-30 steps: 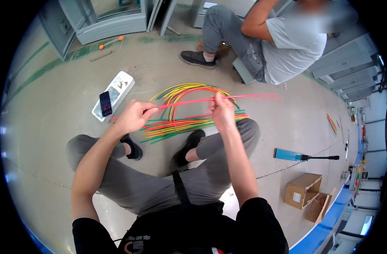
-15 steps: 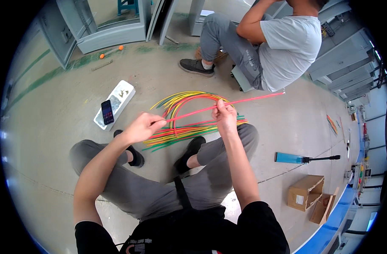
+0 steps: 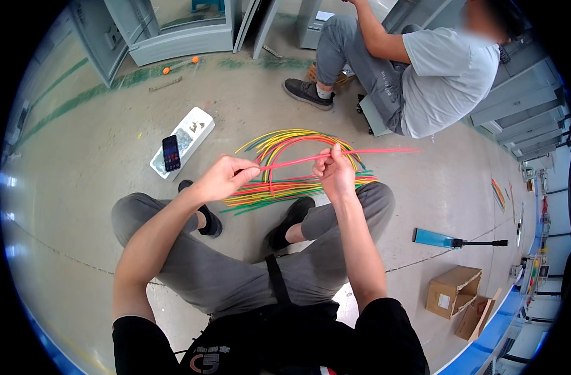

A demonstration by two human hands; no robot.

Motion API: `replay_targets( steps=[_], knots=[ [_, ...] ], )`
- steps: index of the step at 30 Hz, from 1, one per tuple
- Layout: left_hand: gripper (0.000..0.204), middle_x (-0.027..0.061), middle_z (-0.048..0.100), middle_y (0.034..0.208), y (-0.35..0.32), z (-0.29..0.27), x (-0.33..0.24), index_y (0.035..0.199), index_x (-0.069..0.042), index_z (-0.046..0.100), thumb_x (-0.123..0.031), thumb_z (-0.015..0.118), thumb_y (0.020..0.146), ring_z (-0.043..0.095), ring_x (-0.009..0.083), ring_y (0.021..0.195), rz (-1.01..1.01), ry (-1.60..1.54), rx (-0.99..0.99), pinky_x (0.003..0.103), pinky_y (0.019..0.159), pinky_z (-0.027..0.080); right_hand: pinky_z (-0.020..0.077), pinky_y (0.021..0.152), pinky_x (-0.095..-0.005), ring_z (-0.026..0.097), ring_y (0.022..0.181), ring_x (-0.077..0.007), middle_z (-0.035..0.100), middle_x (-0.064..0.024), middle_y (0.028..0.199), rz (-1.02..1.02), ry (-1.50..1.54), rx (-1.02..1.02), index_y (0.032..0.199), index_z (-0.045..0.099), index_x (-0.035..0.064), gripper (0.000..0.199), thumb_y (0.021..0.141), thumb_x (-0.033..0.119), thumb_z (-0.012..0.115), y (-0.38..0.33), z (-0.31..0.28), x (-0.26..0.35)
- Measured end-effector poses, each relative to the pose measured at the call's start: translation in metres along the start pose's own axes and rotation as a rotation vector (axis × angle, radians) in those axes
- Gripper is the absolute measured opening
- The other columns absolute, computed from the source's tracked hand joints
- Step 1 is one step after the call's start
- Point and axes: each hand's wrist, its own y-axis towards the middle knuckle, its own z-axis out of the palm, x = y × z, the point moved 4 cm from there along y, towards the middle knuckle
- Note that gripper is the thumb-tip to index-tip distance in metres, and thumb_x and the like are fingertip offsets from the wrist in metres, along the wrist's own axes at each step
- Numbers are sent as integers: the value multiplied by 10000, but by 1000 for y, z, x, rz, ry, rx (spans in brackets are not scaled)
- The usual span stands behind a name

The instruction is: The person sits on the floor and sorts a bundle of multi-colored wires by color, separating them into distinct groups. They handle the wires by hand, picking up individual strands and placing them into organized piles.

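A long thin red wire (image 3: pixel 298 161) stretches between my two hands over the floor. My left hand (image 3: pixel 226 179) pinches its left end between thumb and fingers. Farther along, my right hand (image 3: pixel 336 174) is closed on it, and the blurred free end reaches out to the right. Below lies a pile of straight red, yellow and green wires (image 3: pixel 279 192), partly hidden by my left hand. Just beyond it, more wires of the same colours (image 3: pixel 293 134) lie curved in an arc.
A white foam box (image 3: pixel 198 122) with a black phone (image 3: pixel 171 153) on it stands at left. A seated person (image 3: pixel 441 81) is at the far right, near grey cabinets (image 3: pixel 182 45). A blue long-handled tool (image 3: pixel 436 239) and a cardboard box (image 3: pixel 449 294) are on the right.
The whole view has shifted a little. The red wire's free end has swung slightly and is now blurred. Both hands still hold the wire, and the seated person's head has moved.
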Motion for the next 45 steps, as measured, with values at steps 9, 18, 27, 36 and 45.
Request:
replay_targets(
  steps=[9, 18, 27, 36, 45],
  knots=[
    [200, 78, 507, 594, 2, 0, -3, 951, 12, 646, -173, 579, 916, 420, 99, 559, 20, 112, -33, 293, 522, 384, 383, 575, -268, 447, 625, -130, 535, -53, 701, -60, -115, -107, 897, 567, -19, 345, 958, 317, 517, -4, -1, 5],
    [217, 70, 518, 578, -5, -14, -6, 938, -16, 681, -214, 600, 903, 427, 90, 538, -5, 20, 5, 304, 500, 365, 350, 547, -261, 420, 588, -123, 510, -41, 655, -205, -191, -116, 810, 551, 22, 335, 969, 312, 493, -13, -10, 44],
    [209, 57, 515, 564, 0, -11, 4, 925, 19, 663, -179, 601, 897, 437, 96, 541, -3, 238, -33, 312, 506, 374, 355, 532, -266, 434, 573, -129, 512, -52, 637, -258, -234, -151, 813, 551, 7, 353, 973, 316, 487, -15, -17, 40],
    [194, 98, 638, 704, -7, -25, -4, 937, -1, 681, -170, 599, 889, 532, 146, 626, -114, 370, 5, 290, 597, 438, 348, 519, -259, 444, 566, -127, 521, -42, 644, -390, -310, -224, 825, 560, 6, 344, 979, 302, 477, -25, -38, 81],
    [181, 107, 558, 597, -14, -26, 2, 898, 14, 665, -157, 614, 868, 494, 165, 553, -83, -31, 57, 323, 544, 414, 363, 527, -238, 478, 582, -104, 547, -43, 664, -447, -275, -205, 802, 557, 21, 319, 968, 290, 512, -37, -71, 122]
  ],
)
